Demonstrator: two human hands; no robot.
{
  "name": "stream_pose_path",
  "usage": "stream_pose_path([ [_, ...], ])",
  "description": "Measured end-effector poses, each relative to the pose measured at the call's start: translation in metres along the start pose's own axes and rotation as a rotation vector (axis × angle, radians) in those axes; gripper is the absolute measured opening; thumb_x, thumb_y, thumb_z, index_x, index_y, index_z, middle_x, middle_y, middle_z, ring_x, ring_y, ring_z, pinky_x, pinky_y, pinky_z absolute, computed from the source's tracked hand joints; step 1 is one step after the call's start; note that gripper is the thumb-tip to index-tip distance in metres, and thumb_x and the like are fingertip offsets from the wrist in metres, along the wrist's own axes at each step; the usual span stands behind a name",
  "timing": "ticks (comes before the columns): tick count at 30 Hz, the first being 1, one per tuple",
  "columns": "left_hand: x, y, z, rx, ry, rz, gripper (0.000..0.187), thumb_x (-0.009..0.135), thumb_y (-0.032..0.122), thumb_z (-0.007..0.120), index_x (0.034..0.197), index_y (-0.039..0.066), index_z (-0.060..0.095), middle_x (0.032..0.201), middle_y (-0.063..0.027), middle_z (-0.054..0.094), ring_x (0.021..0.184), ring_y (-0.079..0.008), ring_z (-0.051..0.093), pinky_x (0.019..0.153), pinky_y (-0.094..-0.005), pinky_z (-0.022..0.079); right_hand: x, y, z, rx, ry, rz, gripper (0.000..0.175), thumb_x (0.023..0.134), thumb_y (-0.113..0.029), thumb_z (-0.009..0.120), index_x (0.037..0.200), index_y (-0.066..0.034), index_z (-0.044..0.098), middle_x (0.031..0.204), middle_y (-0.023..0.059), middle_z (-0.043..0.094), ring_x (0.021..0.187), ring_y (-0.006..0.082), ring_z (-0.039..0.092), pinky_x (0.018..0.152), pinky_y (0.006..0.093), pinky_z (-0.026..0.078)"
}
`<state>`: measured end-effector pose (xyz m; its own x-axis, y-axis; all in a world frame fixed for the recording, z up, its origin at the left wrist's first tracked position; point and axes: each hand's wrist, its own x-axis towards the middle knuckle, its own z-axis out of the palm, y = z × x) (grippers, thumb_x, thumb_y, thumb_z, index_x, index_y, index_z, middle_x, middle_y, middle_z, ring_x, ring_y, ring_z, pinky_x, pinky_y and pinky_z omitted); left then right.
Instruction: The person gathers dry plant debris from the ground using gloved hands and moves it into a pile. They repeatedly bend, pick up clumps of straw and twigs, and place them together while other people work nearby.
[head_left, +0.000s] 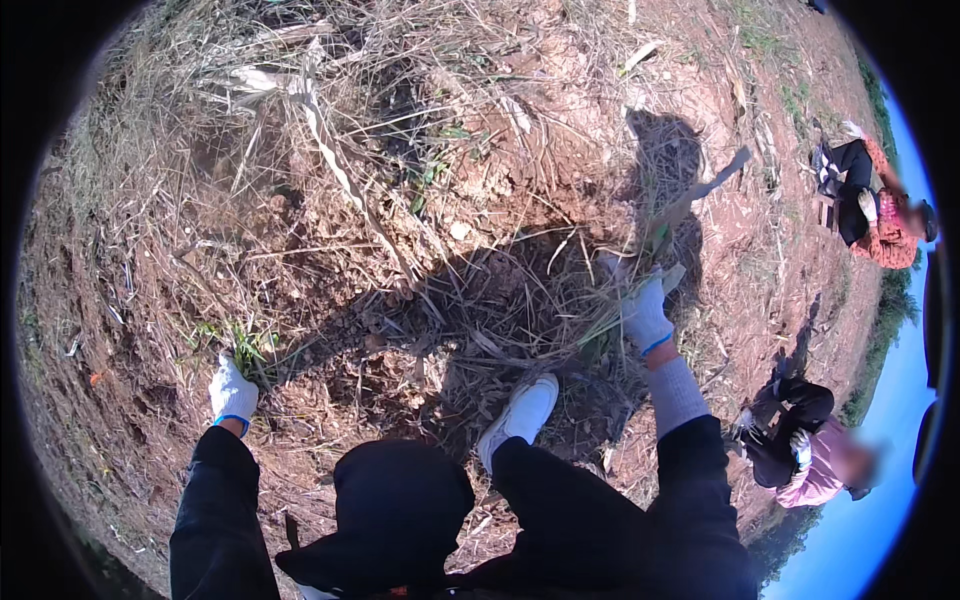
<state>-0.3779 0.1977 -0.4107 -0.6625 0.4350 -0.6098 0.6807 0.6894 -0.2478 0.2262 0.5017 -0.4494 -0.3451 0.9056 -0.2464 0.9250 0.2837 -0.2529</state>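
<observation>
My left hand, in a white knit glove with a blue cuff edge, is low at the left. Its fingers are closed around a small tuft of green grass close to the soil. On the right, my right hand, gloved the same way, grips a bundle of grass and dry stalks. From just beyond that hand a long flat greyish strip slants up and right; whether it is a dried leaf or a stalk is unclear. Shadow falls across the ground between both hands.
My white shoe rests on dry straw between my arms. A long dry stalk lies ahead on reddish soil. Two people sit low at the right, one in an orange patterned top, one in a pink top.
</observation>
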Motion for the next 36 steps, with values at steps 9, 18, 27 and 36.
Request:
stream_pose_path([
  [9, 0.006, 0.013, 0.003, 0.121, -0.054, -0.054, 0.068, 0.079, 0.011, 0.059, 0.14, -0.005, 0.036, 0.109, -0.0292, 0.065, 0.103, -0.0419, 0.064, 0.089, -0.0466, 0.051, -0.062, 0.081, -0.219, 0.289, -0.036, -0.075, 0.044, 0.106, -0.021, 0.036, 0.146, -0.0021, 0.04, 0.139, 0.0089, 0.054, 0.125, 0.0203, 0.052, 0.108, 0.031, 0.039],
  [18, -0.106, 0.043, -0.038, -0.044, -0.018, 0.048, 0.049, 0.083, 0.044, 0.065, 0.112, 0.005, 0.059, 0.094, -0.0232, 0.069, 0.093, -0.0406, 0.065, 0.081, -0.0477, 0.052, -0.088, 0.058, -0.221, -0.035, -0.412, 0.245, 0.045, 0.096, -0.014, 0.048, 0.138, 0.0028, 0.045, 0.132, 0.0169, 0.057, 0.121, 0.0276, 0.055, 0.105, 0.0325, 0.041],
  [27, -0.211, -0.033, -0.135, -0.409, 0.245, -0.174, 0.036, 0.085, 0.036, 0.067, 0.095, 0.001, 0.069, 0.088, -0.0218, 0.07, 0.087, -0.0389, 0.068, 0.075, -0.0452, 0.052, -0.114, 0.064, -0.21, 0.381, 0.176, 0.751, 0.034, 0.088, -0.022, 0.067, 0.11, 0.0007, 0.054, 0.101, 0.0156, 0.066, 0.09, 0.0306, 0.062, 0.08, 0.041, 0.049],
  [36, -0.283, -0.009, -0.233, -0.339, 0.298, -0.123, 0.035, 0.078, 0.035, 0.074, 0.093, 0.003, 0.069, 0.086, -0.018, 0.071, 0.084, -0.0361, 0.068, 0.075, -0.0442, 0.053, -0.12, 0.044, -0.262, 1.296, 0.598, 0.885, 0.027, 0.095, -0.009, 0.057, 0.121, -0.0018, 0.054, 0.117, 0.0075, 0.064, 0.097, 0.018, 0.059, 0.091, 0.0341, 0.047],
])
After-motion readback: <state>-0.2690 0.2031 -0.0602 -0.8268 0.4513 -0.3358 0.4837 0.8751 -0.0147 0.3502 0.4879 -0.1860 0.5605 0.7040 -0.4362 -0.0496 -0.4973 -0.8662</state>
